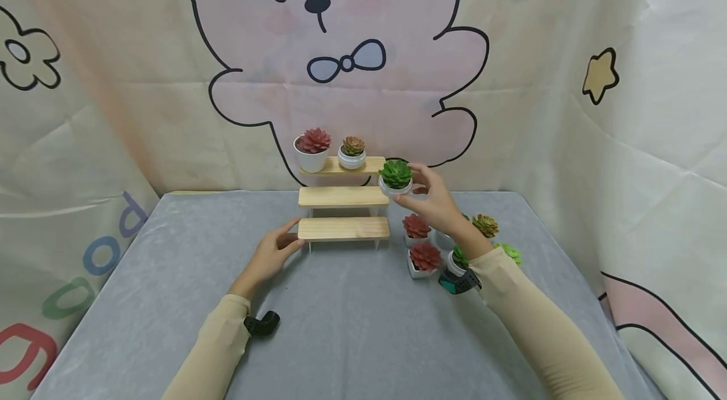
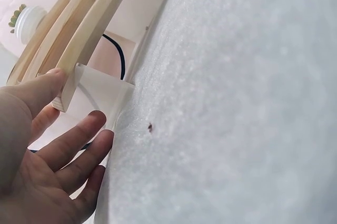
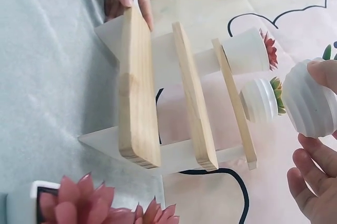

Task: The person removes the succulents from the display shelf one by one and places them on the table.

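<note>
A three-step wooden shelf [image 1: 343,229] stands at the table's back. My left hand [image 1: 271,256] pinches the left end of its lowest board [image 2: 87,37] between thumb and index finger, the other fingers spread beside the white leg. My right hand [image 1: 434,201] holds a green succulent in a ribbed white pot [image 3: 310,100] at the shelf's right side, in the air near the top board. On the top board sit a red succulent in a white pot [image 1: 313,154] and a smaller orange-green one [image 1: 352,152]. Both lower boards hold nothing.
Right of the shelf, under my right forearm, several potted succulents stand on the grey cloth, among them a red one [image 1: 425,257], another red one [image 1: 416,226] and a yellow-brown one [image 1: 485,224]. A printed curtain [image 1: 352,103] hangs behind the table.
</note>
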Tool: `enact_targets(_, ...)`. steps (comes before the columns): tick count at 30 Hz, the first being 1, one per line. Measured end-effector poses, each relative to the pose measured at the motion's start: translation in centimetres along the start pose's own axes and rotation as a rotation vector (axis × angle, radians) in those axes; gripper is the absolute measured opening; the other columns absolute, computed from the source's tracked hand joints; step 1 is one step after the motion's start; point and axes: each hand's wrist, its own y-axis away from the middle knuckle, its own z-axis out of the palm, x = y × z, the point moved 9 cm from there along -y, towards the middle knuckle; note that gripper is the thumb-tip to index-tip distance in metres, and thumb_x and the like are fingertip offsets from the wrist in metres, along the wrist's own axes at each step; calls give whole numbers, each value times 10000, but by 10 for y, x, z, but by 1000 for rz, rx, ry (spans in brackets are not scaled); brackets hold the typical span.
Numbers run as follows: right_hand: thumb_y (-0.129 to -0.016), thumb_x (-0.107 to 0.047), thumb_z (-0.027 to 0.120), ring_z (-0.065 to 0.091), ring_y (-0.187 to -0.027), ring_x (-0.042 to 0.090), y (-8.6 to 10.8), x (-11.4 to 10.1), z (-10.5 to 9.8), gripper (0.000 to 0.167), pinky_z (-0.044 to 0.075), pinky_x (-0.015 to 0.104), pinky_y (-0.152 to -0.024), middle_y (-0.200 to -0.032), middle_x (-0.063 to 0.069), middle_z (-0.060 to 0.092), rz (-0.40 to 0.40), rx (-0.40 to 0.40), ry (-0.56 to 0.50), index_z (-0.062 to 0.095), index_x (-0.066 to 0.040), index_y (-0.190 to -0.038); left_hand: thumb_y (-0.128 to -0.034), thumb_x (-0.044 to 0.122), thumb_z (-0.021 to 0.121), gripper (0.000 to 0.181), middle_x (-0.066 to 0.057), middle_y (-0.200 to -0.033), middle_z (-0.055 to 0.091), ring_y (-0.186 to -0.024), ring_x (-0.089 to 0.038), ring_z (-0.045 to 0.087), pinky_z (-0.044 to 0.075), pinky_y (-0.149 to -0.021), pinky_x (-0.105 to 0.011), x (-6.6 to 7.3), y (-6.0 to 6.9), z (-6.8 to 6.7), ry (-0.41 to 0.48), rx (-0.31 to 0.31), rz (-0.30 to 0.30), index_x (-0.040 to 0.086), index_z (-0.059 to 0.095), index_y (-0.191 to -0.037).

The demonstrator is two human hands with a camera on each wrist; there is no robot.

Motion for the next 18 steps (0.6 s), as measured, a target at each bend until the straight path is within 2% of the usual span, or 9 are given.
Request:
enact_targets(6, -898, -166, 772, 566, -1291, 358, 10, -3, -1, 675, 462, 577, -1025, -1397, 178, 596, -20, 2, -1, 452, -90, -1487, -1013, 220, 635, 616, -269, -1320, 652, -1199, -404, 661, 538, -984, -554, -1, 0, -1, -1, 0, -4, 76, 390, -1560)
enact_targets(18, -897, -148, 763, 537, -1323, 401, 35, 6, 0, 706, 483, 557, -1019, -1477, 224, 514, 14, -41, 50, 418, -41, -1503, -1009, 215, 641, 619, -274, -1310, 656, -1186, -405, 666, 543, -973, -549, 4, 2, -2, 6, 1, 21, 58, 393, -1555)
